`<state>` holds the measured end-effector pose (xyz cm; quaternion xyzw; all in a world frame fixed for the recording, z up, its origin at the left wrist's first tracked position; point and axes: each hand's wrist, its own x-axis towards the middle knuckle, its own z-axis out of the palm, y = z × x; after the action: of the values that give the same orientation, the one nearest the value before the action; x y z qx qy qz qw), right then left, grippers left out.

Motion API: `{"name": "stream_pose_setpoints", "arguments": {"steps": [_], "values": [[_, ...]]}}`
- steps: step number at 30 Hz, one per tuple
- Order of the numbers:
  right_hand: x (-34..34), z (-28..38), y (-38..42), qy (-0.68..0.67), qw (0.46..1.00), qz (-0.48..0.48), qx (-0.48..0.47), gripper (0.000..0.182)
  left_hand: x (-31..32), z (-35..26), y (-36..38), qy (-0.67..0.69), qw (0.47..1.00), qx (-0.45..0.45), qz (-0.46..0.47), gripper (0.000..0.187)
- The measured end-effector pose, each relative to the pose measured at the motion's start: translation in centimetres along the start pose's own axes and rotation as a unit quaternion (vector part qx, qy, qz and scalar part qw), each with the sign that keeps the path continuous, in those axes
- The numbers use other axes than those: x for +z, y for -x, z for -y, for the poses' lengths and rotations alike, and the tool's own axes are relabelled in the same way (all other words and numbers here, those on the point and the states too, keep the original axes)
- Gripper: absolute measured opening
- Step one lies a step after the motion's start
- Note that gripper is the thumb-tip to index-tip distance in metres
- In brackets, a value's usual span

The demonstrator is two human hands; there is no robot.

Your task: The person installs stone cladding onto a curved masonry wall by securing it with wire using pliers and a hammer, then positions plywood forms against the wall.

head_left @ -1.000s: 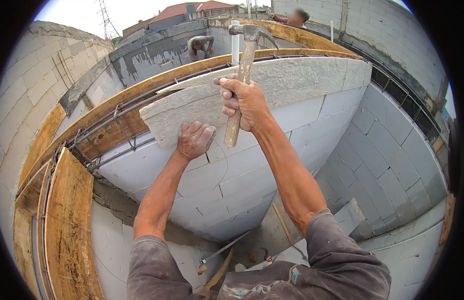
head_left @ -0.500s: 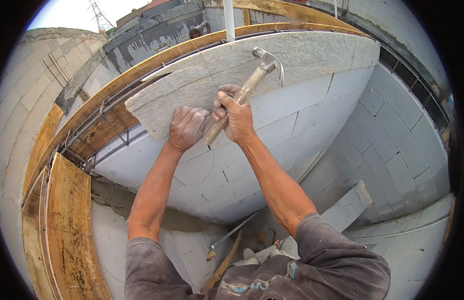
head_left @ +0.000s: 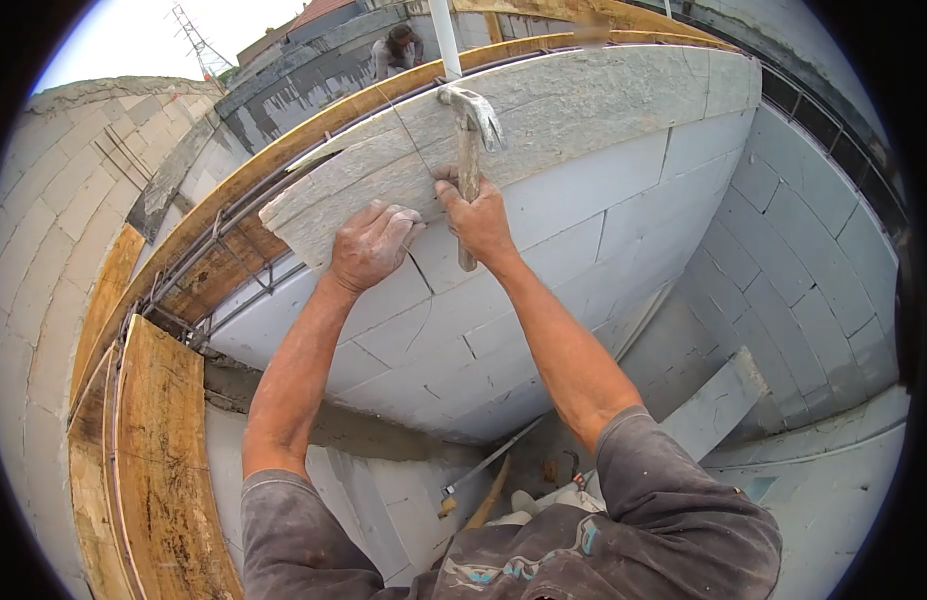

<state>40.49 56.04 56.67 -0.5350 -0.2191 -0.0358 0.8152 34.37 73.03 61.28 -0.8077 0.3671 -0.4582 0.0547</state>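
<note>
My right hand [head_left: 481, 222] is closed round the wooden handle of a claw hammer [head_left: 469, 150], whose metal head points up over the weathered board [head_left: 604, 100]. Its thumb and fingertips are by a thin wire [head_left: 409, 133] that slants down across the board. Fingers curled and pressed together, my left hand [head_left: 376, 245] sits at the board's lower edge, dusty with grey powder. Whatever is between those fingertips is too small to make out. Below both hands is the pale block wall [head_left: 544, 270], with a loose wire end hanging against it.
Steel rebar [head_left: 216, 235] and wooden formwork planks [head_left: 169, 450] run along the wall top at left. A white pipe [head_left: 445, 40] stands behind the board. Another person [head_left: 396, 50] is beyond the wall. Below lie a slab [head_left: 719, 400] and a wooden stick [head_left: 491, 490].
The hammer has swung from slanting right to nearly upright, its head moving left. My right fingers have drawn away from my left hand. More of the person behind the wall shows.
</note>
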Motion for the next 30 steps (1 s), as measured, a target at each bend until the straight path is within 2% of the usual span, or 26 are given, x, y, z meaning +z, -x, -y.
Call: {"name": "stream_pose_setpoints", "arguments": {"steps": [1, 4, 10, 14, 16, 19, 24, 28, 30], "values": [[0.0, -0.3, -0.4, 0.043, 0.998, -0.012, -0.037, 0.022, -0.1, 0.2, -0.1, 0.005, 1.0, 0.004, 0.002, 0.018], [0.1, -1.3, -0.6, 0.054, 0.997, -0.031, -0.049, 0.024, -0.2, 0.1, -0.1, 0.022, 1.0, -0.004, 0.008, 0.019], [1.2, -1.9, 0.0, -0.046, 0.996, -0.055, -0.05, 0.014, -0.2, 0.1, -1.3, 0.023, 0.996, -0.087, -0.003, 0.016], [1.7, -2.2, 0.1, 0.046, 0.994, -0.06, -0.078, 0.019, -0.2, 0.0, -2.1, 0.016, 0.992, -0.129, 0.005, 0.015], [1.6, -1.7, 0.1, 0.09, 0.985, -0.065, -0.131, 0.018, -0.3, -0.1, -2.4, 0.008, 0.992, -0.128, 0.013, 0.015], [1.5, -2.1, -0.3, 0.12, 0.978, -0.059, -0.157, 0.018, -0.4, -0.1, -2.8, -0.013, 0.994, -0.113, 0.004, 0.017], [1.5, -1.6, 0.0, 0.139, 0.978, -0.052, -0.145, 0.019, 0.2, 0.5, -2.4, -0.049, 0.995, -0.077, -0.027, 0.027], [1.6, -1.2, 0.2, 0.221, 0.963, -0.059, -0.142, 0.021, 0.0, 0.3, -2.4, -0.043, 0.993, -0.109, -0.006, 0.024], [1.5, -0.9, 0.1, 0.221, 0.965, -0.05, -0.132, 0.022, -0.2, 0.3, -2.4, -0.035, 0.991, -0.126, 0.008, 0.022]]}}
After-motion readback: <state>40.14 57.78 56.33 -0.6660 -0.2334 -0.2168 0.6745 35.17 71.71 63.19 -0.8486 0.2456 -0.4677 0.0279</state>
